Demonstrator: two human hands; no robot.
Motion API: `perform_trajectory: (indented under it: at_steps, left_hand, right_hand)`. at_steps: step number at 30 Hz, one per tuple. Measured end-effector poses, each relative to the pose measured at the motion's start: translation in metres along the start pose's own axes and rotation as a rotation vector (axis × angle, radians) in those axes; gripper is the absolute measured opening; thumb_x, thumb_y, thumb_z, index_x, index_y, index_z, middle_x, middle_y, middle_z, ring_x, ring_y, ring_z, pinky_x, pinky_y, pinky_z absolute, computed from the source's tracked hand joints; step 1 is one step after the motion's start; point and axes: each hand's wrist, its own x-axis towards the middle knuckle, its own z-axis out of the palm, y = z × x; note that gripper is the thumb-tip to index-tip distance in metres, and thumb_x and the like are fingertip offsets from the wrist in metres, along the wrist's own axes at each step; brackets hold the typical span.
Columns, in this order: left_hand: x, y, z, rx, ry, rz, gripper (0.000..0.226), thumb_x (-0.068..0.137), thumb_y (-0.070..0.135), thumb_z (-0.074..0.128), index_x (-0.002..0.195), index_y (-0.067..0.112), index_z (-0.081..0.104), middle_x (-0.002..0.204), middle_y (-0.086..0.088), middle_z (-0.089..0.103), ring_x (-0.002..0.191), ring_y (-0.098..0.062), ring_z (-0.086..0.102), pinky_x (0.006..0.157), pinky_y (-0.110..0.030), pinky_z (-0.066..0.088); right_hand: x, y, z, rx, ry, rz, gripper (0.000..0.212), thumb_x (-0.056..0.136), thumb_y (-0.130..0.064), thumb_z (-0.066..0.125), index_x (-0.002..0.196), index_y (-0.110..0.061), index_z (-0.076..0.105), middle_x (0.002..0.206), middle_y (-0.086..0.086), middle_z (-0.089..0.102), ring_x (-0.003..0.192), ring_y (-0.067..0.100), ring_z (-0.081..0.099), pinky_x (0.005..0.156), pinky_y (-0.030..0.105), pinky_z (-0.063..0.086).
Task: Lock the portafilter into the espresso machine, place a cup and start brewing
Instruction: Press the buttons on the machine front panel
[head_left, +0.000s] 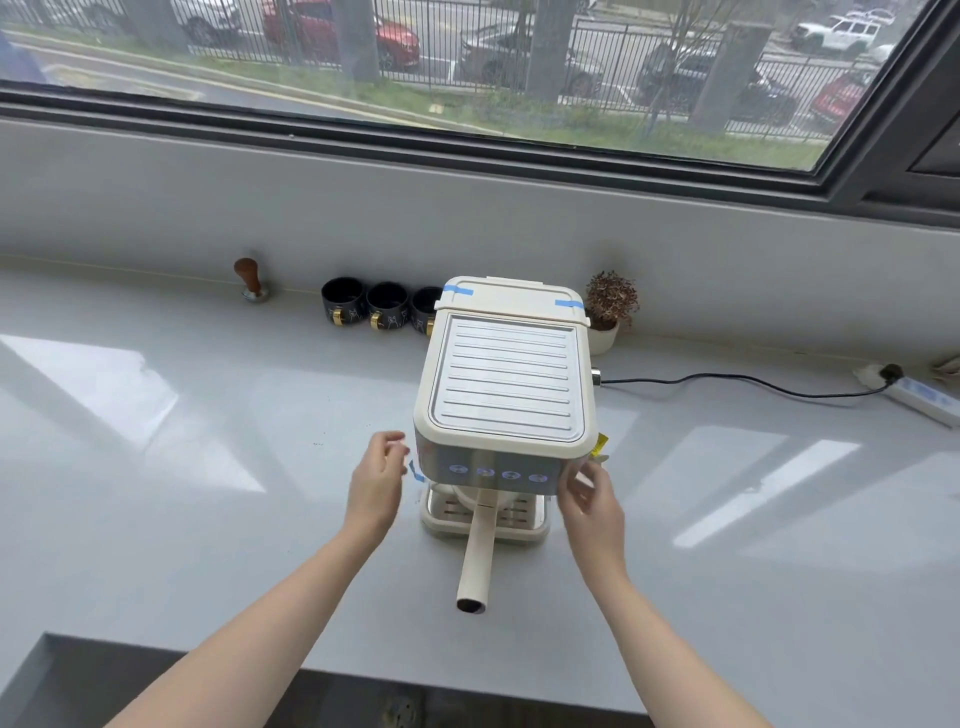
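Note:
A cream espresso machine (506, 384) stands mid-counter, seen from above, with lit blue buttons (496, 473) along its front. The portafilter (479, 551) sits under the front panel, its cream handle pointing straight toward me over the drip tray (530, 519). A white cup (467, 493) shows partly beneath the panel, mostly hidden. My left hand (376, 486) hovers just left of the machine's front corner, fingers apart and holding nothing. My right hand (589, 499) is at the right front corner, fingers spread, fingertips close to or touching the panel's edge.
Three dark cups (387, 306) with gold handles line the back wall, left of the machine. A wooden-handled tamper (251, 280) stands further left. A small potted plant (610, 309) sits at back right. A black cable (727, 384) runs to a power strip (919, 395) at right.

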Motion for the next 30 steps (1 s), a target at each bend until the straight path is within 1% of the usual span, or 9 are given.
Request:
perform_trajectory:
  at_steps: [2, 4, 9, 12, 15, 19, 23, 27, 30]
  left_hand:
    - [-0.01, 0.015, -0.013, -0.096, 0.027, 0.207, 0.037, 0.089, 0.041, 0.033, 0.12, 0.027, 0.048, 0.115, 0.0, 0.06, 0.101, -0.02, 0.059, 0.075, -0.033, 0.047]
    - [-0.019, 0.03, -0.019, -0.121, -0.015, 0.359, 0.047, 0.088, 0.05, 0.03, 0.13, 0.033, 0.042, 0.127, 0.007, 0.054, 0.109, -0.01, 0.056, 0.083, -0.027, 0.046]
    - [-0.038, 0.048, -0.007, -0.037, -0.145, 0.574, 0.043, 0.089, 0.049, 0.032, 0.13, 0.042, 0.043, 0.135, 0.018, 0.045, 0.129, -0.006, 0.041, 0.103, -0.025, 0.037]
    - [-0.043, 0.041, -0.003, 0.069, -0.171, 0.655, 0.051, 0.082, 0.055, 0.053, 0.129, 0.049, 0.033, 0.14, 0.008, 0.036, 0.129, -0.01, 0.038, 0.106, -0.024, 0.034]
    - [-0.038, 0.03, 0.001, 0.244, -0.144, 0.743, 0.09, 0.067, 0.031, 0.08, 0.133, 0.042, 0.02, 0.144, 0.004, 0.026, 0.127, -0.002, 0.035, 0.098, -0.008, 0.035]
    - [-0.029, 0.025, 0.008, 0.33, 0.017, 0.849, 0.094, 0.062, 0.013, 0.085, 0.131, 0.027, 0.023, 0.143, -0.016, 0.034, 0.126, -0.019, 0.041, 0.094, -0.028, 0.045]
    - [-0.029, 0.023, 0.011, 0.317, 0.048, 0.855, 0.093, 0.061, 0.009, 0.085, 0.13, 0.024, 0.026, 0.139, -0.012, 0.036, 0.124, -0.019, 0.041, 0.093, -0.028, 0.044]
    - [-0.03, 0.023, 0.012, 0.321, 0.056, 0.841, 0.093, 0.061, 0.01, 0.085, 0.131, 0.024, 0.026, 0.139, -0.011, 0.037, 0.122, -0.02, 0.044, 0.091, -0.031, 0.046]
    - [-0.031, 0.023, 0.012, 0.339, 0.06, 0.833, 0.093, 0.062, 0.011, 0.085, 0.132, 0.024, 0.025, 0.139, -0.014, 0.038, 0.121, -0.022, 0.045, 0.092, -0.033, 0.047]
  right_hand:
    - [-0.001, -0.012, -0.015, 0.076, 0.093, -0.116, 0.026, 0.094, -0.011, 0.054, 0.119, -0.019, 0.055, 0.11, 0.0, 0.068, 0.101, 0.01, 0.064, 0.084, 0.02, 0.05]
    - [-0.006, -0.028, -0.022, 0.128, 0.112, -0.25, 0.029, 0.097, -0.012, 0.05, 0.124, -0.021, 0.053, 0.113, 0.0, 0.066, 0.102, 0.006, 0.064, 0.087, 0.017, 0.049]
    - [-0.022, -0.048, -0.017, 0.039, 0.048, -0.475, 0.049, 0.089, -0.045, 0.05, 0.136, -0.034, 0.04, 0.133, -0.011, 0.053, 0.116, 0.006, 0.055, 0.095, 0.018, 0.044]
    - [-0.024, -0.036, -0.004, -0.159, 0.057, -0.567, 0.082, 0.077, -0.046, 0.067, 0.145, -0.026, 0.025, 0.148, -0.004, 0.034, 0.131, 0.02, 0.043, 0.102, 0.03, 0.041]
    - [-0.025, -0.033, 0.011, -0.23, 0.1, -0.583, 0.099, 0.069, -0.036, 0.081, 0.143, -0.029, 0.016, 0.154, 0.008, 0.024, 0.139, 0.024, 0.031, 0.097, 0.03, 0.041]
    - [-0.024, -0.033, 0.018, -0.213, 0.176, -0.604, 0.097, 0.069, -0.032, 0.084, 0.139, -0.034, 0.017, 0.152, 0.008, 0.025, 0.135, 0.027, 0.036, 0.09, 0.028, 0.041]
    - [-0.021, -0.031, 0.017, -0.18, 0.183, -0.624, 0.085, 0.071, -0.04, 0.078, 0.135, -0.035, 0.023, 0.149, 0.003, 0.026, 0.125, 0.03, 0.046, 0.086, 0.027, 0.044]
    - [-0.022, -0.031, 0.022, -0.133, 0.196, -0.58, 0.082, 0.069, -0.027, 0.082, 0.131, -0.035, 0.028, 0.148, -0.001, 0.029, 0.121, 0.028, 0.048, 0.082, 0.004, 0.034]
    - [-0.023, -0.032, 0.024, -0.125, 0.201, -0.557, 0.083, 0.067, -0.023, 0.083, 0.129, -0.035, 0.029, 0.147, -0.002, 0.031, 0.119, 0.027, 0.049, 0.079, 0.003, 0.033]
